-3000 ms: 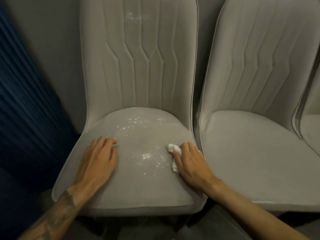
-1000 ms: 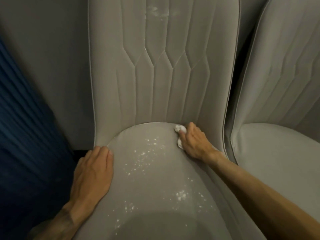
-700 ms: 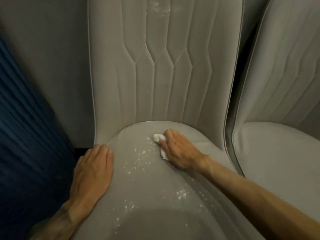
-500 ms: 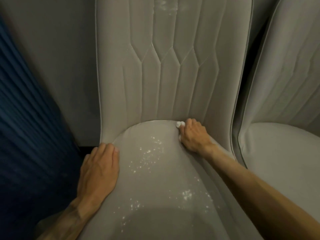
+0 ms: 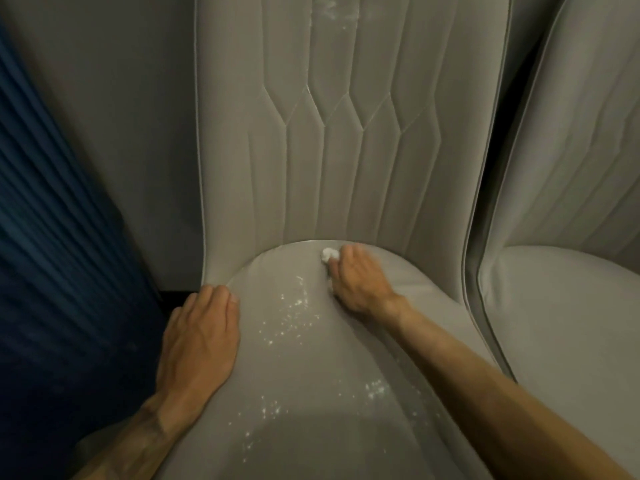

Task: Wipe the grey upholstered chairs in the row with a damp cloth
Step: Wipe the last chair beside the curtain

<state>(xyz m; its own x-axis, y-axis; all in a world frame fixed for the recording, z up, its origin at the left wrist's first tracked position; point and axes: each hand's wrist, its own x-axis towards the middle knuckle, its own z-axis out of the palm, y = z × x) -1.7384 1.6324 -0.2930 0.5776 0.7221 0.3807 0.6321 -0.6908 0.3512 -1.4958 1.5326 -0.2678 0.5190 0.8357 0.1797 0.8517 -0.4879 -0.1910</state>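
We find no text, label, brand, number or sign that can be read anywhere in the head view — nothing printed or stitched as lettering shows on any surface in the frame.
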